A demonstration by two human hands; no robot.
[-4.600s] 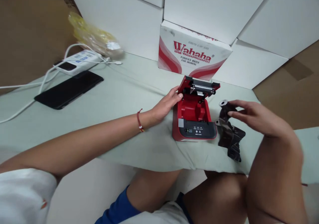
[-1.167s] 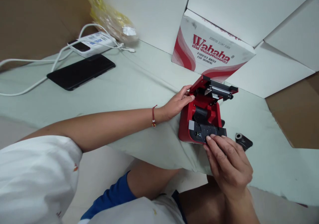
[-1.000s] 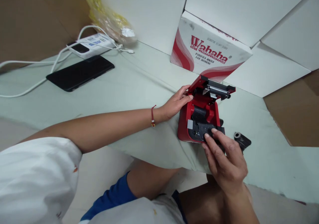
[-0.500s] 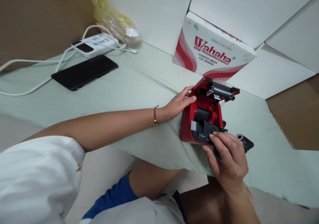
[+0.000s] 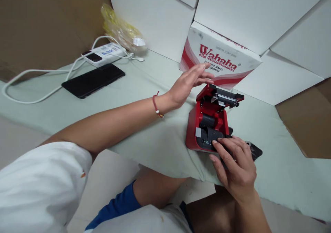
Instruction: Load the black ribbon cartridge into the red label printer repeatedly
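Observation:
A small red printer (image 5: pixel 191 129) sits on the pale green cloth with its lid (image 5: pixel 219 95) tilted up. A black roll (image 5: pixel 207 119) lies inside its bay. My left hand (image 5: pixel 190 83) hovers above the lid's left side, fingers stretched out, holding nothing. My right hand (image 5: pixel 236 165) rests at the printer's front right corner, fingers curled on the black ribbon (image 5: pixel 219 136) that runs over the front panel. A black spool end (image 5: pixel 254 150) pokes out just right of that hand.
A red and white Wahaha carton (image 5: pixel 222 62) stands behind the printer among white boxes (image 5: pixel 155 15). At far left lie a black phone (image 5: pixel 93 80), a white power strip (image 5: pixel 104 50) with its cable (image 5: pixel 38 96), and a yellow plastic bag (image 5: pixel 121 29).
My left hand has left the printer's side and risen above the lid with fingers spread. My right hand stays at the front panel on the ribbon. The lid looks slightly lower.

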